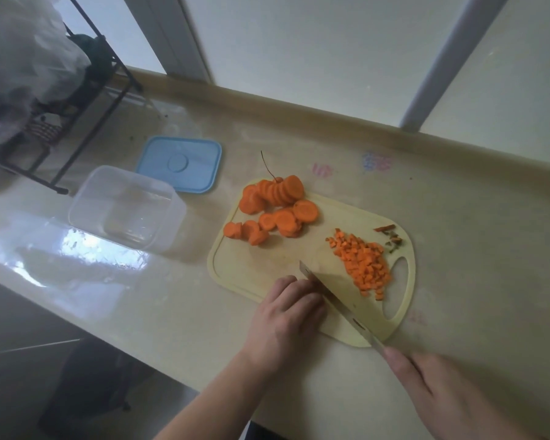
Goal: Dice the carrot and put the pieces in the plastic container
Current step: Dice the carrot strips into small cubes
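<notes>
A pale yellow cutting board [261, 274] lies on the counter. Orange carrot rounds [275, 211] are piled on its far left part, and a heap of small carrot dice [364, 265] sits on its right part. My right hand [438, 392] grips the handle of a wide knife [337, 293], whose blade rests across the board's near side. My left hand [286, 319] sits with curled fingers against the blade's left face; whatever is under the fingers is hidden. The clear plastic container [124, 208] stands empty to the left of the board.
A blue lid [180, 163] lies behind the container. Dark carrot trimmings [391, 236] sit at the board's far right corner. A black wire rack [77, 106] with bags stands at the far left. The counter's front edge runs diagonally at the lower left.
</notes>
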Demonstrator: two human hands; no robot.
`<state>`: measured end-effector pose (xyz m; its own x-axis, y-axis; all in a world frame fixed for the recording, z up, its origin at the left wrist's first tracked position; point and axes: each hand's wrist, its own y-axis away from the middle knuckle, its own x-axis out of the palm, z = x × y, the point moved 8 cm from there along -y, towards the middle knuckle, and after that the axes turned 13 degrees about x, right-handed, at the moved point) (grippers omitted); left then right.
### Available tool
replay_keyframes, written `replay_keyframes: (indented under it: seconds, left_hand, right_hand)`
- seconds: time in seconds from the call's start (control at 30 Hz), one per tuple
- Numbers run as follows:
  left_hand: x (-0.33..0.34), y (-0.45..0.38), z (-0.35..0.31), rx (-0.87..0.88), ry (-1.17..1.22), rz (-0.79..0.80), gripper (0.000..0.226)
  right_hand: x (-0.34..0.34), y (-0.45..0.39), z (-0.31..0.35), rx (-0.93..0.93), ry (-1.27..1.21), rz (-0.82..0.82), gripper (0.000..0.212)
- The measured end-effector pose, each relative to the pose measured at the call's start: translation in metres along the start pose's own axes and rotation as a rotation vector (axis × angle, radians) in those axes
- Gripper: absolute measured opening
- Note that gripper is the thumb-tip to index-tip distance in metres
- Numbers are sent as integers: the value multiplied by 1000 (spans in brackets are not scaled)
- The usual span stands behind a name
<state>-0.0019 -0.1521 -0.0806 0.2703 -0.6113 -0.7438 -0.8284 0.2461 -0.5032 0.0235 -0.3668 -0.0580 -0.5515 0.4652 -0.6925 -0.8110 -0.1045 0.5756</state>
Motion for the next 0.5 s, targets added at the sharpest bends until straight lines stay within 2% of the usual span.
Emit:
replay_keyframes:
  seconds: [0.1, 0.27, 0.4, 0.5]
  left_hand:
    - [0, -1, 0, -1, 6, 1, 15]
    - [-3, -2, 0, -2, 6, -9, 14]
    - [-8, -3, -3, -12, -13, -35, 14]
    - [-10, -2, -4, -21, -23, -45, 14]
  right_hand:
    - [12, -6, 12, -69, 28, 32, 82]
    - [13, -23, 36, -121, -27, 43, 69]
    - [10, -24, 29, -132, -35, 18, 83]
    - [12, -18, 30, -123, -51, 11, 85]
